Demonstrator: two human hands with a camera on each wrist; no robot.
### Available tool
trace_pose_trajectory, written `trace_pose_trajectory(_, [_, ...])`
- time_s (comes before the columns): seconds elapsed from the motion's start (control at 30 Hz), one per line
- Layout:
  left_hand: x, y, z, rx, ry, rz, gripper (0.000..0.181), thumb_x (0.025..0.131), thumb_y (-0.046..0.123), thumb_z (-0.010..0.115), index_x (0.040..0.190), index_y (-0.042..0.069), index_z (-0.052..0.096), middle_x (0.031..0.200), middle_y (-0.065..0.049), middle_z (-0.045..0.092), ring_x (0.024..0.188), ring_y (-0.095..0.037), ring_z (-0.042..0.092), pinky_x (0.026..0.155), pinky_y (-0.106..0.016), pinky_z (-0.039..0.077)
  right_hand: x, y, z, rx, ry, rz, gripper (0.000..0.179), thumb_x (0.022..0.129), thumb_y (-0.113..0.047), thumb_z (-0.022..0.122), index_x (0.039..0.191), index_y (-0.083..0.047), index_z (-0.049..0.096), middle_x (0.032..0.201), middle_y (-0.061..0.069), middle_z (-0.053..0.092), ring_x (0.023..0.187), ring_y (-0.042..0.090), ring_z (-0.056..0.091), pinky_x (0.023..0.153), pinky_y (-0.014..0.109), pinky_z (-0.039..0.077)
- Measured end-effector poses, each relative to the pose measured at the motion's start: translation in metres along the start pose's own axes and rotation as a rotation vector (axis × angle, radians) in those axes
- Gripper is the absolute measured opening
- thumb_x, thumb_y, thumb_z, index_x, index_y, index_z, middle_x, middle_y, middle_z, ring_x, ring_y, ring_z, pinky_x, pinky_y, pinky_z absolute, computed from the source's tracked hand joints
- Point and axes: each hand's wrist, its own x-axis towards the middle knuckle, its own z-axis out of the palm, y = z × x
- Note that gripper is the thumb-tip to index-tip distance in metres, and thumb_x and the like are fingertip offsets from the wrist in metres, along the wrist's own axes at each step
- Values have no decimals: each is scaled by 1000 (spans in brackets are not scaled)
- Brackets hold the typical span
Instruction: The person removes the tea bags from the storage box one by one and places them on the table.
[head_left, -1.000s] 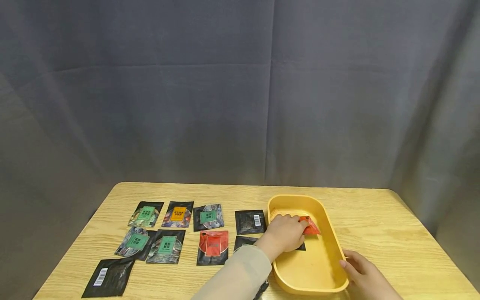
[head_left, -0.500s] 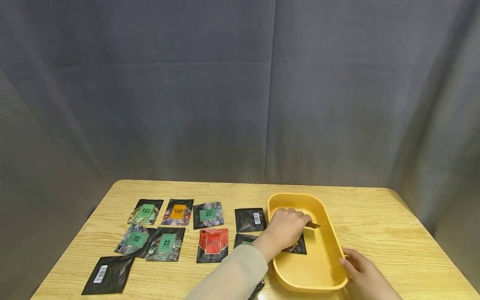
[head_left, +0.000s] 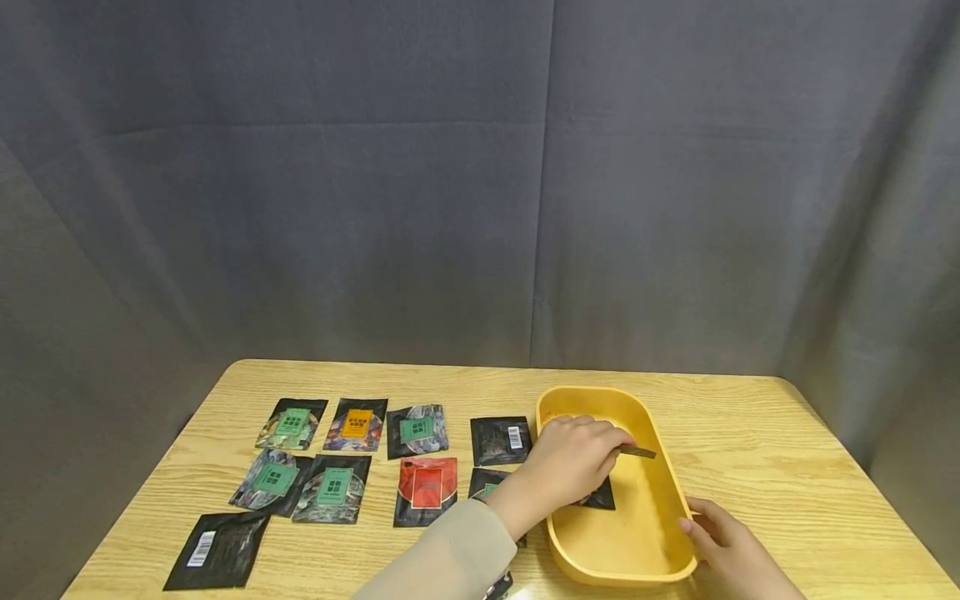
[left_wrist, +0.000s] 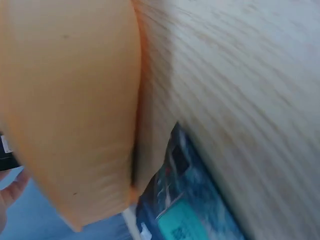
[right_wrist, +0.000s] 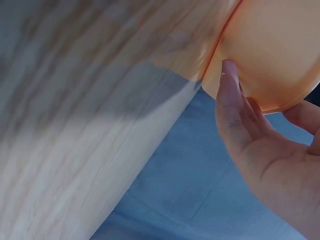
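Over the yellow tray point(head_left: 660, 550), my left hand point(head_left: 577, 454) pinches a thin packet point(head_left: 639, 452), seen nearly edge-on at the fingertips. The left wrist view shows its black side with a white label point(left_wrist: 7, 152) beside the fingers point(left_wrist: 12, 190). Below that hand, another dark packet point(head_left: 602, 497) lies flat on the tray floor, partly covered by the hand. At the tray's near right corner my right hand point(head_left: 723, 542) grips the wall, thumb at the rim and fingers along the outside point(right_wrist: 230, 95).
Left of the tray, several flat packets lie on the wooden table point(head_left: 810, 483), among them a red one point(head_left: 427, 492), an orange-labelled one point(head_left: 356, 423) and a black one with a barcode point(head_left: 217, 550). My left forearm point(head_left: 450, 554) partly hides some. A grey curtain point(head_left: 480, 208) hangs behind.
A red packet face showed at my left fingers a second ago; now the packet there is tilted edge-on, a little farther right. The right hand and tray have stayed put.
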Motion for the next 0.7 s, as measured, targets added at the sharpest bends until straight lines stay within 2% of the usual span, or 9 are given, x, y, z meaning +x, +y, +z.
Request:
trace_pose_trajectory(0.27, [-17,-4,-25,3,133,122,21,101,26,57,116,32,70,106,19,70,92,-1,65,78,-18,49,-1,-2,2,-8,6,17,45,106,-9,44,137,23,33,120,36,59,103,36,65,75,37,58])
trace_pose_trajectory(0.4, [-31,-8,-39,27,182,183,21,97,22,63,115,29,70,105,18,70,93,-3,65,80,-19,50,-1,-2,2,-11,2,15,46,106,-9,45,137,23,34,118,34,60,101,34,66,75,37,58])
trace_pose_trajectory(0.57, [-44,-14,-53,66,188,222,32,86,18,75,116,27,70,109,16,69,97,-5,64,81,-21,50,0,-1,1,-33,6,3,46,105,-9,45,136,23,34,116,32,62,99,33,66,74,37,58])
trace_pose_trajectory(0.7, [-56,-18,-60,84,179,236,31,87,18,74,116,28,71,110,16,69,98,-4,63,77,-20,49,0,0,0,-32,3,-2,46,105,-8,45,136,23,33,118,35,60,100,35,66,74,37,58])
